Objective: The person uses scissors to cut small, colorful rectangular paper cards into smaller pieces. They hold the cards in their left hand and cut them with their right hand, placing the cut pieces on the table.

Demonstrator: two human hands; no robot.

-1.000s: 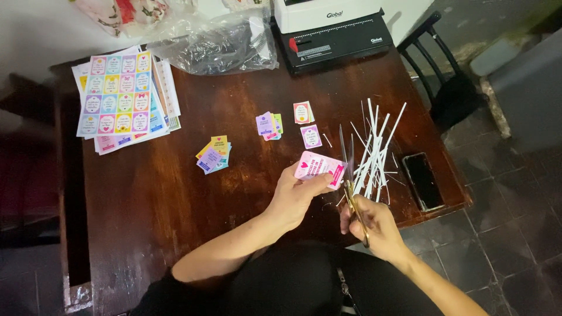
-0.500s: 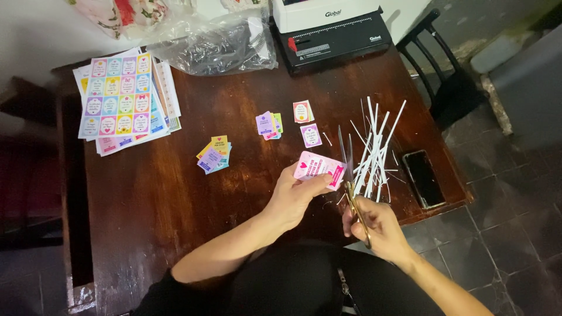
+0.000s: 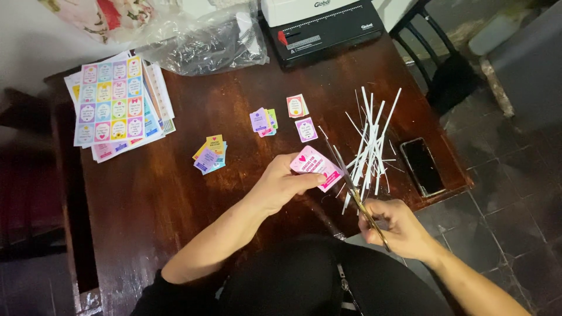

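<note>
My left hand [image 3: 280, 182] pinches a small pink card [image 3: 314, 166] with a heart and white print, held over the near edge of the brown wooden table [image 3: 175, 193]. My right hand [image 3: 393, 228] grips a pair of scissors [image 3: 350, 181] whose blades point up toward the card's right edge. Just beyond the scissors lies a heap of thin white paper strips [image 3: 369, 146].
Cut cards lie in small piles [image 3: 210, 154], [image 3: 263, 120], with single ones [image 3: 296, 106], [image 3: 306, 129]. Uncut colourful sheets [image 3: 111, 102] are stacked at far left. A dark phone [image 3: 422, 166] lies right of the strips. A crumpled plastic bag [image 3: 205, 41], a binding machine [image 3: 322, 23] and a black chair [image 3: 445, 64] stand behind.
</note>
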